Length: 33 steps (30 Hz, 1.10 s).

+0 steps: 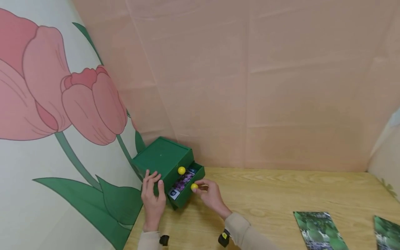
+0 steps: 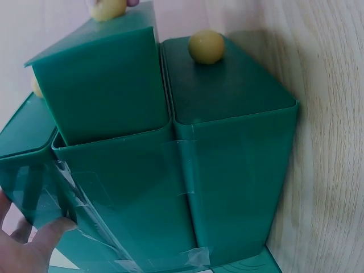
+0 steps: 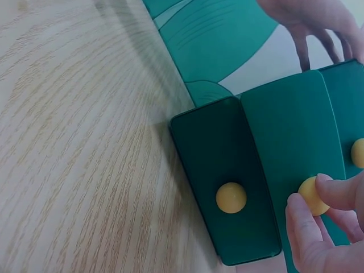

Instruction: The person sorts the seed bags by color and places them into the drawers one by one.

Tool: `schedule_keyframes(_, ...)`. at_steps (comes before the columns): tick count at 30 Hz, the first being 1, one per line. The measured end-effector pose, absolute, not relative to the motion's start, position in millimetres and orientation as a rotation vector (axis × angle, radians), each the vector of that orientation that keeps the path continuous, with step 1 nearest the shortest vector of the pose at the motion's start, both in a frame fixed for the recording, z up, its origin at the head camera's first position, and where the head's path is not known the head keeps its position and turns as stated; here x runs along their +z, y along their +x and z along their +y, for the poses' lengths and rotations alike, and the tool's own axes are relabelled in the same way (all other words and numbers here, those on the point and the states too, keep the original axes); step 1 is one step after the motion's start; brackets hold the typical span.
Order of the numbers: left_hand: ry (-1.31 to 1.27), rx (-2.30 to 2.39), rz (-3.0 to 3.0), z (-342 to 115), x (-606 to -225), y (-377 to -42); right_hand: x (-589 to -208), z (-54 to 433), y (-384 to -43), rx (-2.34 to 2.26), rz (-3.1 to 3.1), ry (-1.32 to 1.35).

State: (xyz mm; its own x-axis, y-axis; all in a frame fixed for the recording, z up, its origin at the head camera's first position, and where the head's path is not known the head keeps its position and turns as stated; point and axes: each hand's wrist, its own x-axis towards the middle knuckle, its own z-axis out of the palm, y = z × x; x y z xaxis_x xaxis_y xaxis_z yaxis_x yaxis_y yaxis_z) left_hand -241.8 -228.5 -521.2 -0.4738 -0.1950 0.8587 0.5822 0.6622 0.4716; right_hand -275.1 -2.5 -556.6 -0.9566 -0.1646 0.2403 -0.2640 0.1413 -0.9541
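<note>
Okay, my right grip [image 1: 210,196] pinches the round yellow knob [image 1: 194,186] of the pulled-out middle drawer [image 1: 186,197], lying at its ten o'clock, long edge running seven to one; my left hand [image 1: 153,199], farther off, rests spread against the green three-drawer cabinet [image 1: 162,156].

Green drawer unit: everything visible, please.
The plastic-looking green drawer unit stands on the wood-grain table near the wall corner. It stacks three drawers, each with a round yellow knob; clear tape shows on one side. The middle drawer sits partly open, showing a purple-flower print. The right hand pinches its knob; the left hand touches the unit's upper part.
</note>
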Motion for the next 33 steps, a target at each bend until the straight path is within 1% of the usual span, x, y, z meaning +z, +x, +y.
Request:
schedule_keyframes(12, -0.309, -0.956, -1.851, -228.8, -523.1, -243.8, -553.5, -6.8, -276.7, 1.968, -2.3, 0.436)
schedule_keyframes(33, -0.312, -0.935, -1.829, -227.2, -522.7, -244.4, -551.6, -12.1, -282.6, 1.944, -2.305, 0.521)
